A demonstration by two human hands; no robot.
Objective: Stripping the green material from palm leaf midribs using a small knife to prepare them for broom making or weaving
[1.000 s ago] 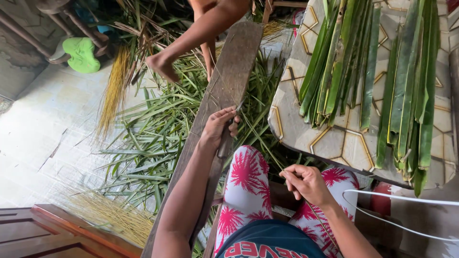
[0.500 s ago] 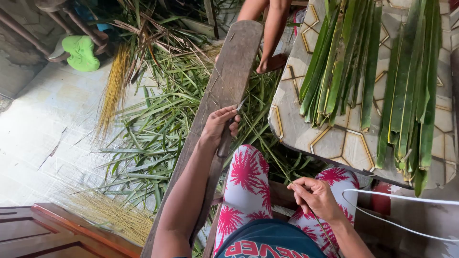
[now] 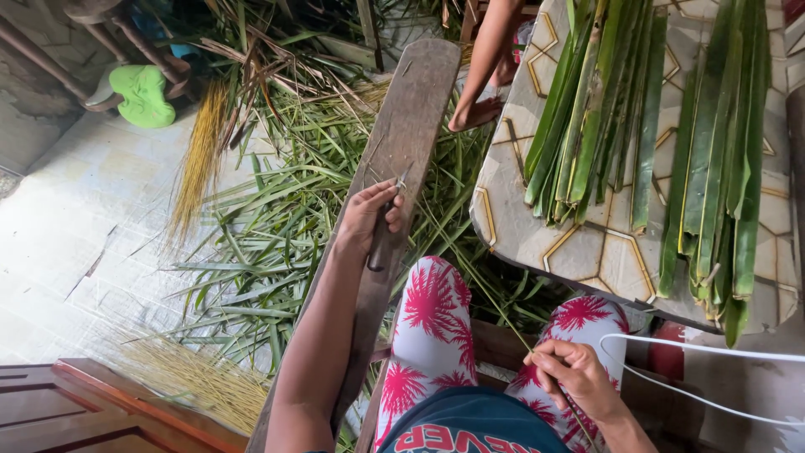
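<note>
Soft, even daylight is spread across the scene, brightest on the pale floor (image 3: 92,218) at left. No hard shadows are cast. A mild sheen is seen on the patterned tabletop (image 3: 579,243). Detail is kept sharp centrally; the edges are slightly stretched, and the lower corners are darkened.
</note>
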